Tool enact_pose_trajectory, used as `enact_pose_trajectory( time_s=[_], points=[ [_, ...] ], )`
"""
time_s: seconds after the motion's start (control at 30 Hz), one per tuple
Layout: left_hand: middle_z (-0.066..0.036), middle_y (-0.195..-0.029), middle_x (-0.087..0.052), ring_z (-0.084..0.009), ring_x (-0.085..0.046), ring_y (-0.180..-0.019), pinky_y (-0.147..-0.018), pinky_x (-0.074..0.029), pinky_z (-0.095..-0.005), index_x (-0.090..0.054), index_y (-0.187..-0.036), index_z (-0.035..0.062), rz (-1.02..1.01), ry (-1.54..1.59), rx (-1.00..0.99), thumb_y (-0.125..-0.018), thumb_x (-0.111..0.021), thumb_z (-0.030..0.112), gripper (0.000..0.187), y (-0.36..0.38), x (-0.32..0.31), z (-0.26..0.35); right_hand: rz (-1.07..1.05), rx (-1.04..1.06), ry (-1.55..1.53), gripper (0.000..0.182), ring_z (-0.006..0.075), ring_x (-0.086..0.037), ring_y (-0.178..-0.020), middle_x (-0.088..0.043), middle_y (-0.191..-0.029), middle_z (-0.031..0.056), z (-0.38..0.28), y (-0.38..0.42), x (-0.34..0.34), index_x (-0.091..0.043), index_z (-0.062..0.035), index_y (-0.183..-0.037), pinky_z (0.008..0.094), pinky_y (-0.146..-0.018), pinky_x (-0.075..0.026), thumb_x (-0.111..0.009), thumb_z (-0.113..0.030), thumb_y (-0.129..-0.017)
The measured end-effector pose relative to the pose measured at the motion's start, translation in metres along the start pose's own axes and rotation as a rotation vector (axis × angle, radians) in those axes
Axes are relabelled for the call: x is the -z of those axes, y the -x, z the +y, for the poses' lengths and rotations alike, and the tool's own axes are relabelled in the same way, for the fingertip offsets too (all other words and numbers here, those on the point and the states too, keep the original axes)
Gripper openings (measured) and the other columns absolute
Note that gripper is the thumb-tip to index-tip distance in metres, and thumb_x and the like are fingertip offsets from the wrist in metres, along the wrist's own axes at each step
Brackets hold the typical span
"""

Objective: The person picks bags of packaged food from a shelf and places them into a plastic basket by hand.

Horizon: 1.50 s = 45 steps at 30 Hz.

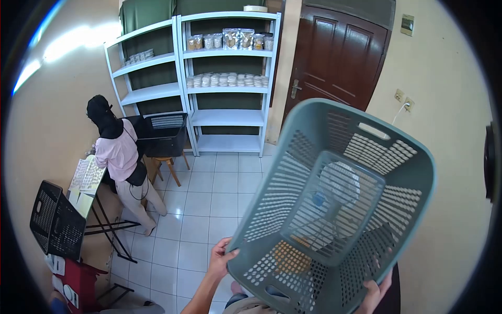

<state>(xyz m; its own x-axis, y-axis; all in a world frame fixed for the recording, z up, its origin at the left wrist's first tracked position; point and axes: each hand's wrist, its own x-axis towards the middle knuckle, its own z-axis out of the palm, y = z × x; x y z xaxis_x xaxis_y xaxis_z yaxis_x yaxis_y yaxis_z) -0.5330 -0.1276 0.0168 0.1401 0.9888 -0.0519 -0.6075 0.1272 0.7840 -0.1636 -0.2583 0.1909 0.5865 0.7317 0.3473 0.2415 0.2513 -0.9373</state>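
Note:
A large grey-green plastic laundry basket (pixel 308 123) is held up in front of me, tilted so that its open top faces me. Its slatted bottom and perforated walls let the floor show through. My left hand (pixel 220 258) grips the rim at the lower left corner, thumb on the inside. At the lower right, my right hand (pixel 378 291) is closed around the other side of the rim, its fingers partly hidden behind the wall. Through the slats a round pale fan (pixel 340 183) shows behind the basket.
White shelves (pixel 226 114) with packaged goods stand at the back, beside a brown door (pixel 337 57). A person (pixel 117 152) leans over a narrow table (pixel 83 180) at left. Black baskets (pixel 68 230) sit near that person, one on a wooden stool (pixel 167 165).

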Motion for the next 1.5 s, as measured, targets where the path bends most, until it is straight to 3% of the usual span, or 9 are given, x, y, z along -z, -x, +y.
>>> enact_pose_trajectory(
  time_s=[0.07,0.13,0.27,0.3,0.53,0.73,1.0,1.27,1.5],
  points=[
    [-0.014,-0.120,-0.068,-0.0154,-0.066,-0.102,-0.089,-0.053,-0.0290,-0.058,-0.126,-0.0044,0.117,-0.035,-0.074,-0.086,-0.068,-0.005,0.041,-0.015,0.021,0.013,-0.038,0.056,-0.038,0.094,0.0344,-0.049,-0.130,-0.048,-0.147,0.0127,0.025,-0.028,-0.032,-0.043,0.0038,-0.145,0.0409,-0.109,-0.039,-0.052,-0.009,-0.053],
    [-0.012,-0.116,-0.070,-0.0146,-0.066,-0.099,-0.088,-0.053,-0.0284,-0.059,-0.124,-0.0058,0.192,-0.020,-0.096,-0.085,-0.067,-0.006,0.040,-0.016,0.034,0.025,-0.108,-0.175,-0.119,0.093,0.0344,-0.047,-0.134,-0.048,-0.141,0.0193,0.044,-0.045,-0.063,-0.041,0.0065,-0.144,0.0410,-0.110,-0.038,-0.049,0.001,-0.051],
    [-0.010,-0.111,-0.071,-0.0139,-0.066,-0.097,-0.086,-0.053,-0.0273,-0.061,-0.120,-0.0057,0.368,-0.090,-0.133,-0.084,-0.066,-0.009,0.037,-0.016,0.069,0.040,-0.276,-0.272,-0.090,0.088,0.0255,-0.056,-0.118,-0.059,-0.126,0.0150,0.078,-0.080,-0.131,-0.045,0.0084,-0.139,0.0312,-0.098,-0.044,-0.048,0.003,-0.052],
    [-0.009,-0.109,-0.071,-0.0134,-0.066,-0.095,-0.085,-0.053,-0.0268,-0.062,-0.120,-0.0054,0.442,-0.147,-0.137,-0.083,-0.066,-0.009,0.037,-0.020,0.079,0.043,-0.304,-0.276,-0.137,0.081,0.0207,-0.060,-0.103,-0.062,-0.116,0.0108,0.093,-0.088,-0.150,-0.050,0.0074,-0.135,0.0275,-0.086,-0.048,-0.046,0.006,-0.054],
    [-0.007,-0.101,-0.072,-0.0127,-0.067,-0.087,-0.079,-0.053,-0.0254,-0.065,-0.117,-0.0052,0.721,-0.293,-0.110,-0.082,-0.065,-0.012,0.035,-0.103,0.134,0.058,-0.488,-0.475,-0.134,0.070,0.0112,-0.056,-0.075,-0.063,-0.093,0.0027,0.194,-0.159,-0.287,-0.057,0.0021,-0.128,0.0245,-0.058,-0.043,-0.046,0.010,-0.059],
    [-0.009,-0.102,-0.072,-0.0150,-0.067,-0.088,-0.080,-0.054,-0.0271,-0.063,-0.120,-0.0061,0.710,-0.217,-0.089,-0.079,-0.061,-0.016,0.041,-0.232,0.149,0.074,-0.557,-0.484,-0.112,0.064,0.0152,-0.059,-0.083,-0.065,-0.095,0.0055,0.256,-0.262,-0.374,-0.059,0.0063,-0.122,0.0264,-0.071,-0.046,-0.046,0.010,-0.060],
    [-0.010,-0.104,-0.071,-0.0154,-0.068,-0.088,-0.080,-0.054,-0.0260,-0.061,-0.125,-0.0073,0.747,-0.258,-0.199,-0.076,-0.053,-0.018,0.051,-0.394,0.172,0.082,-0.671,-0.552,-0.107,0.086,0.0210,-0.061,-0.110,-0.061,-0.126,0.0112,0.327,-0.363,-0.492,-0.041,-0.0081,-0.148,0.0319,-0.092,-0.051,-0.054,0.020,-0.068],
    [-0.009,-0.101,-0.071,-0.0134,-0.067,-0.087,-0.079,-0.053,-0.0254,-0.062,-0.122,-0.0082,0.782,-0.436,-0.234,-0.073,-0.053,-0.017,0.051,-0.608,0.264,0.083,-0.629,-0.434,-0.092,0.080,0.0203,-0.060,-0.109,-0.061,-0.121,0.0111,0.450,-0.469,-0.664,-0.046,-0.0055,-0.141,0.0320,-0.090,-0.051,-0.047,0.024,-0.066],
    [-0.012,-0.105,-0.071,-0.0168,-0.068,-0.088,-0.081,-0.053,-0.0287,-0.062,-0.119,-0.0115,0.861,-0.334,-0.098,-0.073,-0.049,-0.015,0.047,-0.760,0.288,0.093,-0.633,-0.585,0.112,0.067,0.0177,-0.063,-0.084,-0.066,-0.100,0.0072,0.499,-0.582,-0.777,-0.057,-0.0026,-0.129,0.0305,-0.070,-0.053,-0.049,0.020,-0.067]
  ],
)
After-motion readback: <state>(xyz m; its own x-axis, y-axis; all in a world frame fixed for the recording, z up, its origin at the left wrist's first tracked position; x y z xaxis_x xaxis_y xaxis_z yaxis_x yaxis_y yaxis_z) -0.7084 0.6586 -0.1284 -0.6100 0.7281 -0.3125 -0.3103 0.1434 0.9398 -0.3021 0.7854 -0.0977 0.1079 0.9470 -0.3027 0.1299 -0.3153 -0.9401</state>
